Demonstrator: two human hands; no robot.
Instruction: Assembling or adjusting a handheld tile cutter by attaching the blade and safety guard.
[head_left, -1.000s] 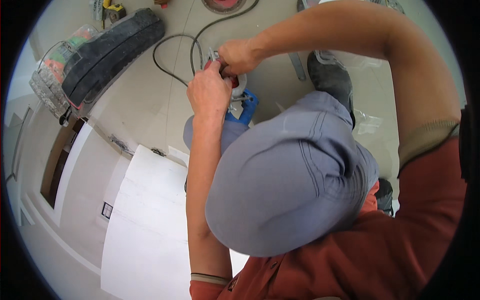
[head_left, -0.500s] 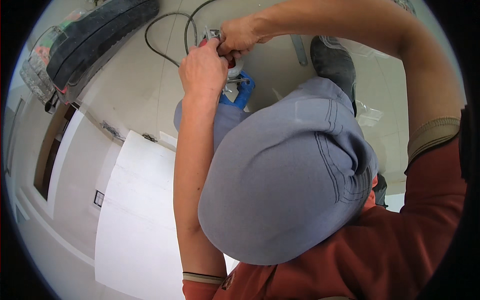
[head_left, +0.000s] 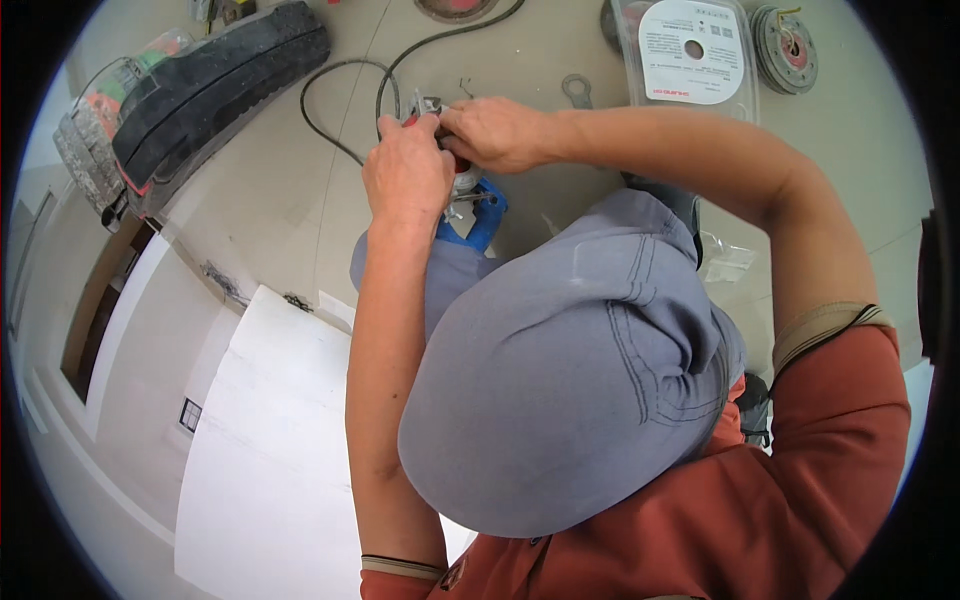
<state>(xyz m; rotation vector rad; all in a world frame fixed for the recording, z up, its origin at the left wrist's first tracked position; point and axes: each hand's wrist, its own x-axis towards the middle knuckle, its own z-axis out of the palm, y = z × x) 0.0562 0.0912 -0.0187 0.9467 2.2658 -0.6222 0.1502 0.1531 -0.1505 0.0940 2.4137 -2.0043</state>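
Around me the floor (head_left: 270,190) is pale beige-grey tile with a soft sheen, crossed by thin dark joints (head_left: 326,195). To my left stands a whitish wall (head_left: 165,335), bent by the lens, with a dark brown opening (head_left: 100,320) edged by a white band. Dark, scruffy patches (head_left: 225,281) mark where I see wall and floor meet. Nearer me spreads a broad white panel (head_left: 260,470), faintly smudged; beside it is a small dark-framed grid (head_left: 190,415), whether window or vent I can't tell. The light reaching me is bright and even.

Red/grey tool (head_left: 467,181) w/ blue handle (head_left: 485,222), body partly hidden, upper ctr of view, handle twd bottom.
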